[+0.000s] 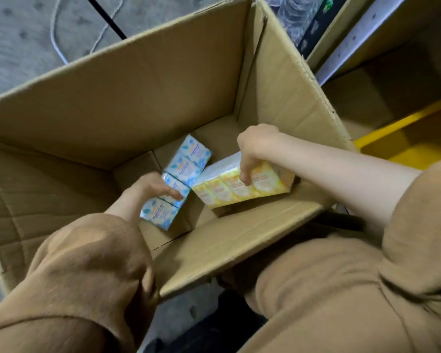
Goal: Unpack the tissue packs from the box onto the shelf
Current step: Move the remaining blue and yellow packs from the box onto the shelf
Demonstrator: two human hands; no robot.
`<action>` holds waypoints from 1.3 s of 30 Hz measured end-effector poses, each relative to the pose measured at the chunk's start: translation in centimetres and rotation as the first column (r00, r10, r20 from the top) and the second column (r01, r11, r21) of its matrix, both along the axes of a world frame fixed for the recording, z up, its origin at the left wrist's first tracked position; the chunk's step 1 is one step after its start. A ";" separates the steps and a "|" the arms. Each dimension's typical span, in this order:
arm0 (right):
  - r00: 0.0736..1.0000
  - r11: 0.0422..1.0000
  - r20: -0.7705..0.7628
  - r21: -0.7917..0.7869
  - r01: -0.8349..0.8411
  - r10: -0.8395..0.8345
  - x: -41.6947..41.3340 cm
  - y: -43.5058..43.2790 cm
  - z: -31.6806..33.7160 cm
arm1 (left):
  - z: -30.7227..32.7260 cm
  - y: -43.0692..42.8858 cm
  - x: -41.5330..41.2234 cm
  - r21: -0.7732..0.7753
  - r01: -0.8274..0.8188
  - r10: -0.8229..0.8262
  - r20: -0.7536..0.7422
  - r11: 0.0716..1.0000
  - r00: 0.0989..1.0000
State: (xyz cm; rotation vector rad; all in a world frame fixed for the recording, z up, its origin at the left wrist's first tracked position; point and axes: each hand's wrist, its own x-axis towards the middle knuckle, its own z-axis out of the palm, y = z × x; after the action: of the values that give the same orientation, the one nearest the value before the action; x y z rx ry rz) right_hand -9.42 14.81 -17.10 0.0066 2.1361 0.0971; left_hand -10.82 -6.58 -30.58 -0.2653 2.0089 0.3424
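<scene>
A large open cardboard box (143, 98) fills the view, seen from above. On its floor lie a blue tissue pack (181, 164) and a yellow tissue pack (229, 189), side by side and touching at one corner. My left hand (150, 187) reaches down from the lower left and grips the blue pack around its middle. My right hand (255, 149) comes in from the right and clasps the yellow pack from above, fingers curled over its front face. Both packs sit low inside the box.
The shelf (382, 80) with a brown board stands to the right of the box, and a yellow bin (418, 138) sits beneath it. A white cable (56, 42) lies on the grey floor at the upper left. Box flaps stand up all round.
</scene>
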 end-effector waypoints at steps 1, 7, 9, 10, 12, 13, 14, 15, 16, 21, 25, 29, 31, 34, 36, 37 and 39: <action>1.000 1.000 -0.020 0.000 0.009 -0.009 0.1 0.0 0.7 | 0.6 -0.1 -0.1 -0.034 0.056 -0.057 -0.045 0.998 0.997; 0.973 0.993 -0.197 -0.026 0.119 -0.121 1.4 0.4 5.7 | 5.5 -1.7 0.8 -0.276 0.308 -0.372 -0.221 0.911 0.902; 0.947 0.985 -0.272 -0.051 0.162 -0.170 2.1 0.5 7.4 | 6.9 -2.1 1.4 -0.279 0.288 -0.360 -0.255 0.916 0.898; 0.932 0.982 -0.309 -0.065 0.179 -0.191 2.5 0.5 8.2 | 7.6 -2.2 1.6 -0.269 0.274 -0.348 -0.286 0.923 0.892; 0.901 0.974 -0.371 -0.089 0.207 -0.225 3.4 0.5 10.1 | 9.3 -2.1 2.1 -0.241 0.268 -0.342 -0.357 0.933 0.870; 0.885 0.970 -0.398 -0.097 0.223 -0.243 3.9 0.5 11.0 | 10.2 -2.0 2.3 -0.228 0.275 -0.346 -0.388 0.934 0.854; 0.868 0.966 -0.424 -0.105 0.238 -0.260 4.4 0.5 11.9 | 11.2 -1.9 2.5 -0.218 0.283 -0.351 -0.415 0.934 0.839; 0.852 0.962 -0.447 -0.114 0.250 -0.274 5.0 0.6 12.7 | 12.1 -1.8 2.8 -0.212 0.287 -0.353 -0.440 0.934 0.825; 0.834 0.957 -0.470 -0.124 0.262 -0.289 5.6 0.6 13.5 | 13.0 -1.7 3.0 -0.206 0.290 -0.354 -0.461 0.935 0.814; 0.740 0.927 -0.559 -0.189 0.325 -0.374 8.7 1.1 16.4 | 17.1 -1.7 4.7 -0.192 0.291 -0.349 -0.551 0.937 0.758; 0.676 0.906 -0.608 -0.213 0.366 -0.416 11.0 1.7 18.4 | 20.6 -1.8 5.5 -0.182 0.320 -0.359 -0.641 0.930 0.678; 0.597 0.885 -0.667 -0.229 0.405 -0.445 13.1 3.1 20.8 | 24.4 -1.9 5.8 -0.195 0.348 -0.378 -0.707 0.917 0.597; 0.555 0.872 -0.687 -0.256 0.418 -0.468 14.2 4.1 22.1 | 26.4 -1.7 5.8 -0.207 0.368 -0.392 -0.737 0.907 0.550; 0.479 0.847 -0.724 -0.281 0.451 -0.496 15.9 6.2 24.1 | 29.7 -0.5 5.4 -0.230 0.411 -0.422 -0.775 0.882 0.471; 0.427 0.837 -0.761 -0.270 0.475 -0.488 17.1 8.1 25.6 | 32.1 0.8 5.2 -0.237 0.442 -0.431 -0.802 0.865 0.413; 0.393 0.826 -0.777 -0.275 0.492 -0.492 17.8 9.1 26.4 | 33.2 1.7 5.1 -0.245 0.461 -0.440 -0.813 0.853 0.383; 0.329 0.803 -0.801 -0.286 0.524 -0.500 19.4 11.3 28.1 | 35.3 3.8 5.0 -0.257 0.499 -0.450 -0.835 0.828 0.316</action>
State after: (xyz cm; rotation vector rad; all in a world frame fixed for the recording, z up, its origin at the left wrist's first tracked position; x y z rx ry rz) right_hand 9.96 26.16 10.97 0.9633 3.0159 -0.3478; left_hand -5.83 -2.81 4.75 0.7345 2.9699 0.1241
